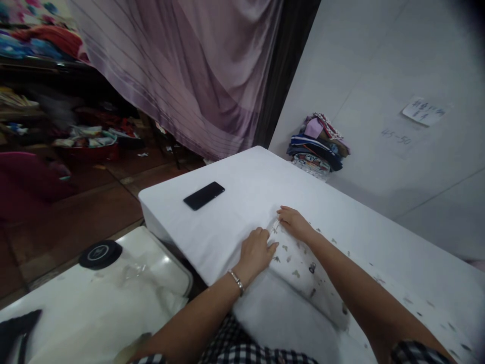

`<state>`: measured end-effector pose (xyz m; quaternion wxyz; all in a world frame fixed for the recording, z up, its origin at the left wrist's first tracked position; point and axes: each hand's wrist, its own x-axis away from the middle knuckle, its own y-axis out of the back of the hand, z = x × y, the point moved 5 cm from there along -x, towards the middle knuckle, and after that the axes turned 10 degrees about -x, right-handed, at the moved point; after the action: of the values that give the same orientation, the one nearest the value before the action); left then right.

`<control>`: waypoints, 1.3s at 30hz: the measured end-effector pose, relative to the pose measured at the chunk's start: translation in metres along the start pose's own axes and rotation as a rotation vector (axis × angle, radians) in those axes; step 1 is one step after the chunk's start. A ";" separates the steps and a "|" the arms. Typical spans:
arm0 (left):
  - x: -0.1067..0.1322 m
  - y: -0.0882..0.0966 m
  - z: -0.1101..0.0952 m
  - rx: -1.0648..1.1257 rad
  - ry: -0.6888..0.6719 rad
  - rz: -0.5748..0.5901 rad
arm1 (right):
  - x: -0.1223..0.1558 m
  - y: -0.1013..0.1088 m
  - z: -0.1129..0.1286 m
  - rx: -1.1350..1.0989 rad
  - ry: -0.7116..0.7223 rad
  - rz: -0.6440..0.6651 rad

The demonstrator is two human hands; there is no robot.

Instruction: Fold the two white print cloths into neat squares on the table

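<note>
here, hands (254, 255) (295, 223) touch cloth (293, 268); handwriting (396, 135) reads "45-50".

Cloth (299, 265): white, scattered grey-brown motifs, lower right. Phone (204, 195): black, centre. Curtain (212, 76): mauve, striped, upper centre. Sleeve (419, 352): black-and-white check, bottom right.

Patterned cloth (296, 263) cropped below, curtain (197, 65) cropped above

Two hands (256, 254) (295, 224), one patterned cloth (297, 260), one bracelet (237, 283), one phone (204, 195), one black disc (100, 254), one clothes pile (317, 146)
</note>
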<state>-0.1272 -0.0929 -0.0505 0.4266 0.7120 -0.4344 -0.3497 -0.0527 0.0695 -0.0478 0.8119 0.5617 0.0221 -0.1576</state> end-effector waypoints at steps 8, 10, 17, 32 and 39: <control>-0.006 -0.011 0.004 0.037 0.045 0.046 | -0.003 0.006 0.002 -0.043 -0.066 -0.064; -0.005 -0.011 0.005 0.032 0.046 0.039 | -0.007 0.002 0.002 -0.032 -0.070 -0.048; -0.004 -0.011 0.006 0.038 0.033 0.025 | -0.013 -0.012 0.000 -0.010 -0.117 -0.010; -0.007 -0.013 0.008 0.048 0.001 0.041 | -0.009 -0.012 -0.011 -0.001 -0.099 0.049; -0.007 -0.013 0.006 0.114 -0.039 -0.005 | -0.008 -0.013 -0.013 0.044 -0.147 0.089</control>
<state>-0.1314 -0.0853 -0.0636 0.3759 0.7292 -0.4603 -0.3393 -0.0627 0.0787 -0.0627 0.8051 0.5666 -0.0661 -0.1624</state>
